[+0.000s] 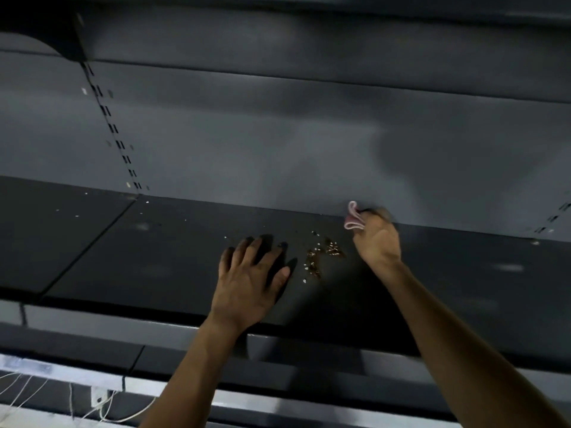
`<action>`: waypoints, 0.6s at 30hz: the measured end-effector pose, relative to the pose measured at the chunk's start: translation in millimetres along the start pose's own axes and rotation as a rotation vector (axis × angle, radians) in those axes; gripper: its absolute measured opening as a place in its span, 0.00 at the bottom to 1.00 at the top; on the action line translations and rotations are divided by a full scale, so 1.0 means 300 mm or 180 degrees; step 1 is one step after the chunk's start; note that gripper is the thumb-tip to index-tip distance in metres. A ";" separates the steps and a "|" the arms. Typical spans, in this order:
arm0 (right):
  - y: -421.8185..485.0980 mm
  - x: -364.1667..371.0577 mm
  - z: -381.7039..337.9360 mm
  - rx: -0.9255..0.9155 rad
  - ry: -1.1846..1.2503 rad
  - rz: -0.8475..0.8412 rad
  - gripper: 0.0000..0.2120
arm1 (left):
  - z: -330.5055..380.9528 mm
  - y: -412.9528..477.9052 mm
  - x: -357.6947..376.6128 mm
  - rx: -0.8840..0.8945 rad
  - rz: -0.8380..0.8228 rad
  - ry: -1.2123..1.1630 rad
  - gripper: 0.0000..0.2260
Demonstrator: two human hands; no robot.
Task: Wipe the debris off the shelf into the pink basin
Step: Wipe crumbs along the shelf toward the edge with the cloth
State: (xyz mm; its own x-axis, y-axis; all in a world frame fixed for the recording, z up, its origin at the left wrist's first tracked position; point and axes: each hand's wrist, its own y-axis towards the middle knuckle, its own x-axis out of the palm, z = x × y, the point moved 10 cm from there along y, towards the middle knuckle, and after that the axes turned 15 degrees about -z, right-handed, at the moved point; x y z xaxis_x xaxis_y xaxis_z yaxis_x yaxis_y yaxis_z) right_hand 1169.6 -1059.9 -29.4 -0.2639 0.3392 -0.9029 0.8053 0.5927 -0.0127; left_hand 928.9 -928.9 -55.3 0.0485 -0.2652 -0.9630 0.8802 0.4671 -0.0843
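**Desk:** What do the hands have hold of?

**Operator:** On my feed the right hand has its fingers curled round a small folded pink cloth. The cloth sticks out above the knuckles. That hand is blurred, so I can't tell whether the cloth touches the surface. It is at the back of the dark grey metal shelf, right where the shelf meets the grey back panel.

**Desk:** And the left?

**Operator:** The left hand holds nothing. I see it palm down on the shelf with straight, spread fingers, and its wrist crosses the front edge.

**Desk:** Where is the debris?

**Operator:** A loose patch of brown and pale crumbs lies on the shelf between the two hands. It is just beside the left thumb and a little in front of the right hand, nearer the front than the cloth. I can't tell what the bits are made of. A few separate white specks are scattered further left along the back of the shelf, well apart from the main patch.

**Desk:** Anything else around it?

**Operator:** A slotted upright strip runs up the back panel on the left, above a seam in the shelf. Below the front edge I see a lower grey shelf, and thin white cords in the bottom left corner.
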 end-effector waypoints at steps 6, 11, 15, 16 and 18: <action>0.033 0.143 -0.313 -0.0557 0.0179 -0.0692 0.15 | 0.004 -0.008 -0.004 0.0024 -0.0069 0.0002 0.27; -0.015 0.055 -0.253 -0.0349 0.0607 -0.0619 0.13 | -0.002 -0.002 -0.005 0.0071 -0.0157 -0.0189 0.24; -0.092 -0.036 -0.017 0.0109 0.0380 -0.0023 0.21 | 0.002 -0.004 -0.008 0.0102 -0.0180 -0.0343 0.25; -0.111 -0.040 0.038 0.0272 0.0317 0.0034 0.24 | -0.003 0.000 -0.006 0.0103 -0.0252 -0.0490 0.24; -0.139 -0.042 0.106 0.0484 0.0140 0.0162 0.23 | -0.011 0.006 -0.005 0.0188 -0.0454 -0.0737 0.24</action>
State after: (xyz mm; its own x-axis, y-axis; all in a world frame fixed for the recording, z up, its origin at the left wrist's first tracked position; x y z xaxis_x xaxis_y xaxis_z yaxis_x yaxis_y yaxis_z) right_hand 1156.1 -1112.0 -31.1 -0.2409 0.3996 -0.8845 0.8885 0.4575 -0.0353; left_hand 929.0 -924.8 -55.0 0.0228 -0.5136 -0.8577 0.9115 0.3631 -0.1932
